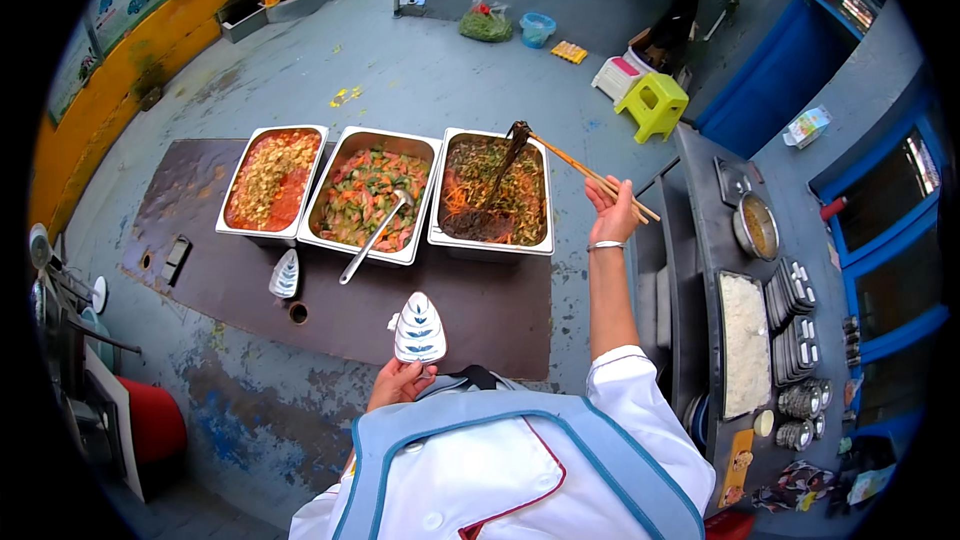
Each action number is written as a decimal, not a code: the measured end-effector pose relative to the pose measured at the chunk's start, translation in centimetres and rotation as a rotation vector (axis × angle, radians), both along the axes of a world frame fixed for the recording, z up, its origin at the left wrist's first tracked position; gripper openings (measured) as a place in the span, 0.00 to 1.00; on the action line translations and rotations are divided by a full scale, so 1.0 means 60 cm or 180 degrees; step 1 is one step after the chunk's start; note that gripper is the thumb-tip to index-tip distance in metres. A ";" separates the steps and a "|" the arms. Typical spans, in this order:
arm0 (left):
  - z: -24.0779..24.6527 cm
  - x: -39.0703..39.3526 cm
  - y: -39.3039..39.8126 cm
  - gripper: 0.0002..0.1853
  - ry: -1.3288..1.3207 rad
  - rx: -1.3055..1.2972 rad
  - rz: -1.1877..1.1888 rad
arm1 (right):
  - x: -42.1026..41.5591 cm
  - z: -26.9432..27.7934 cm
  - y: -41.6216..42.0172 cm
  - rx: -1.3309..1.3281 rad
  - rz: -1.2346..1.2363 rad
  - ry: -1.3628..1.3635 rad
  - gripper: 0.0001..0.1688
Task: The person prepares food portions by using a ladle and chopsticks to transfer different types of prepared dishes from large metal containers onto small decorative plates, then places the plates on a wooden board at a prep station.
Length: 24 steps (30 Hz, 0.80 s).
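My right hand (613, 211) grips a pair of wooden chopsticks (574, 163). Their tips pinch a dark clump of strands (517, 136), which hangs down over a steel food pan (550, 221) of shredded vegetables, with orange shreds and a dark heap at its near side. My left hand (401, 384) holds a white leaf-shaped dish (420, 330) with blue leaf marks by its near end. The middle pan (306, 232) has diced vegetables and pink pieces, and a metal ladle (373, 238) rests in it. The left pan (223, 221) contains red sauce with pale chunks.
A similar small dish (285, 275) and a dark box-like object (176, 260) lie on the brown table (495, 315). To the right, a metal counter (697, 187) bears a rice tray (745, 345), stacked trays (796, 349) and a steel bowl (756, 225). A green stool (654, 105) stands beyond.
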<state>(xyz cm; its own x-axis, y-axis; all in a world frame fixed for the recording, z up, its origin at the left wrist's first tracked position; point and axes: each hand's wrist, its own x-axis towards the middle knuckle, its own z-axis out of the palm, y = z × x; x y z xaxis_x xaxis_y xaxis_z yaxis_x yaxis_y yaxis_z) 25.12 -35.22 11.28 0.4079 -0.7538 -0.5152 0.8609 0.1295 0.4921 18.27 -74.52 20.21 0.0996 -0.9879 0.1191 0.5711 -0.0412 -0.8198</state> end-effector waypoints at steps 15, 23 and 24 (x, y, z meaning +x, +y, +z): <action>-0.007 0.026 -0.046 0.18 -0.0191 -0.0120 -0.0451 | 0.004 0.209 -0.046 -0.0585 0.0169 -0.0207 0.22; -0.036 0.026 -0.046 0.18 -0.0104 -0.0237 -0.0489 | -0.006 0.288 -0.059 -0.0862 0.0148 -0.0389 0.18; -0.034 0.024 -0.042 0.18 -0.0093 -0.0205 -0.0489 | -0.004 0.298 -0.051 -0.0803 0.0096 -0.0373 0.18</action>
<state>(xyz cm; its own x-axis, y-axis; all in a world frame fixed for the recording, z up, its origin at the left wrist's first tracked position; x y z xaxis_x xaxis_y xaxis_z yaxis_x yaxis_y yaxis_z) 26.57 -37.75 9.25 0.2994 -0.8395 -0.4534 0.8584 0.0295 0.5121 18.05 -77.57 38.09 0.0996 -0.9224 0.3732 0.6654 -0.2172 -0.7142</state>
